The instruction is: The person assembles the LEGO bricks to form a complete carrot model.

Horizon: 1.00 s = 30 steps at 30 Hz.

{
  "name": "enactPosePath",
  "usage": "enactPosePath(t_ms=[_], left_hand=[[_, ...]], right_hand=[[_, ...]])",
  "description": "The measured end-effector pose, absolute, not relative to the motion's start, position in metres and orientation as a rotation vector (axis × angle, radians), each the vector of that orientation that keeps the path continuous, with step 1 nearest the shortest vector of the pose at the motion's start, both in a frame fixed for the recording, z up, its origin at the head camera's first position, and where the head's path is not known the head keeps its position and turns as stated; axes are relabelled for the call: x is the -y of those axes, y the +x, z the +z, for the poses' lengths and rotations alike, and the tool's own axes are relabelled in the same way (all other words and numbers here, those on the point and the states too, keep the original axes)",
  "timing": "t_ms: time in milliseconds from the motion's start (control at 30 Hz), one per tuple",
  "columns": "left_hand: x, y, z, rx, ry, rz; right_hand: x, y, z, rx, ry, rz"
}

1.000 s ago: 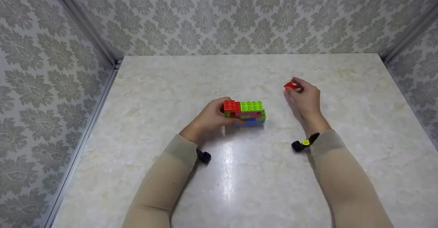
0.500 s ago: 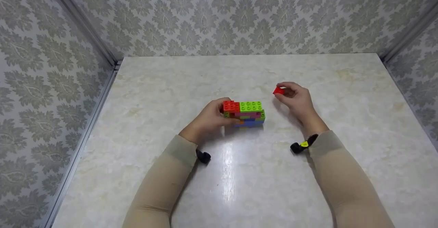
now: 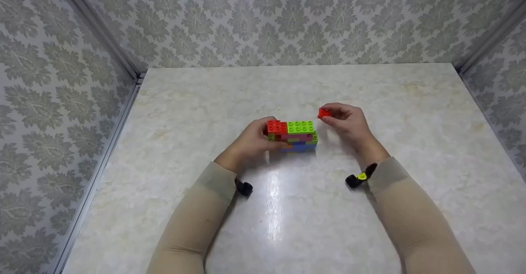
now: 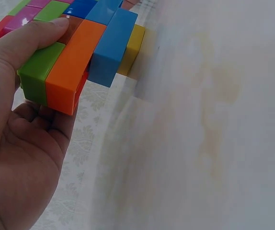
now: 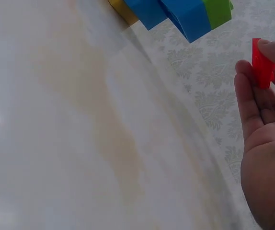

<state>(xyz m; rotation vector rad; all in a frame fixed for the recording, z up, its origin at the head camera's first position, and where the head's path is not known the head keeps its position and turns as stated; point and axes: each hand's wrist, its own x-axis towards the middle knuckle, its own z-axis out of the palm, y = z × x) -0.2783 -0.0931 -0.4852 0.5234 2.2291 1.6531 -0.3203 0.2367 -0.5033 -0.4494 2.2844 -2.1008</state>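
A stack of joined toy building bricks (image 3: 300, 137) stands near the middle of the table, topped by red bricks on the left and a light green brick (image 3: 300, 127) on the right. My left hand (image 3: 254, 139) grips the stack's left end; in the left wrist view its thumb lies along a side with green, orange (image 4: 75, 67) and blue bricks, above a yellow one (image 4: 132, 50) at the bottom. My right hand (image 3: 349, 122) pinches a small red brick (image 3: 324, 113) between thumb and fingers, up and to the right of the stack and apart from it. The right wrist view shows this red brick (image 5: 262, 64) too.
The pale marbled table (image 3: 197, 97) reaches back to a patterned wall (image 3: 269, 23). Another patterned wall (image 3: 41, 113) with a metal frame edge runs along the left side. Black wrist straps (image 3: 244, 188) are on both arms.
My right hand has moved left and toward me with the red brick, closer to the stack. The left hand and the stack have stayed nearly still.
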Motion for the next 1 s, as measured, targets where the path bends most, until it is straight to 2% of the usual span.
enactPosePath(t_ms=[600,1000], left_hand=[[0.093,-0.278,-0.486,-2.225,0.535,1.661],[0.093,-0.278,-0.485,-2.225,0.531,1.669]], right_hand=[[-0.222,-0.307,-0.487,-1.940,-0.647,-2.263],[-0.218,-0.301,-0.478,-1.982,-0.745,-2.182]])
